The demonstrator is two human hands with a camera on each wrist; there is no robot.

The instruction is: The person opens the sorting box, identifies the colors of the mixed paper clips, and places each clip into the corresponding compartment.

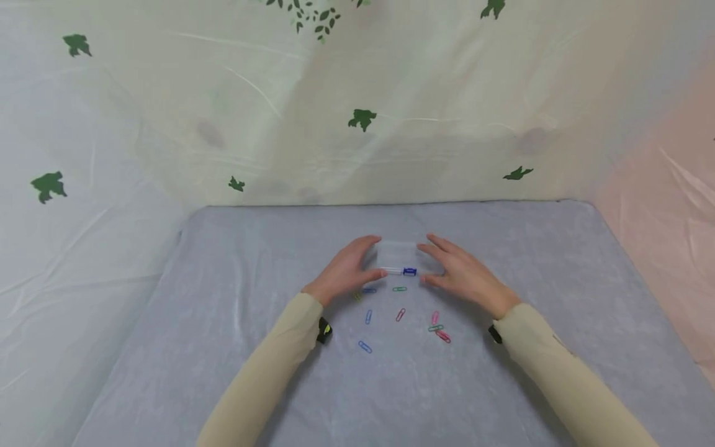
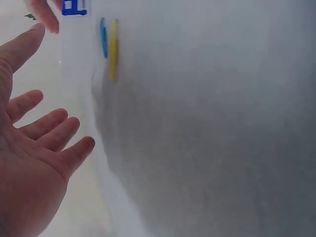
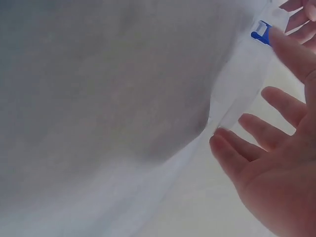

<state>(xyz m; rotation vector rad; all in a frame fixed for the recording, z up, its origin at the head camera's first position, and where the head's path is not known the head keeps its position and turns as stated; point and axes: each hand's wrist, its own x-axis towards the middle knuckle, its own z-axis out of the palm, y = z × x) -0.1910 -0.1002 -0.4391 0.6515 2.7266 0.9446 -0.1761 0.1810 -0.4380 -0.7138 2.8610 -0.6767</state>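
A clear plastic box (image 1: 396, 253) with a blue catch (image 1: 410, 272) on its front lies between the two hands in the head view. At its left side is the left hand (image 1: 347, 268), fingers spread and thumb by the front left corner; whether it touches the box is hard to tell. The right hand (image 1: 465, 274) is just off the box's right side, its fingers loosely extended and holding nothing. In front of the box lie several paper clips, among them a green paper clip (image 1: 399, 288), a red paper clip (image 1: 400, 315) and a blue paper clip (image 1: 365, 347).
A grey cloth (image 1: 251, 366) covers the table. Near the right hand, a pink paper clip (image 1: 435, 317) lies by a green and a red one. Behind the table hangs a pale curtain (image 1: 313, 155) with green bird shapes.
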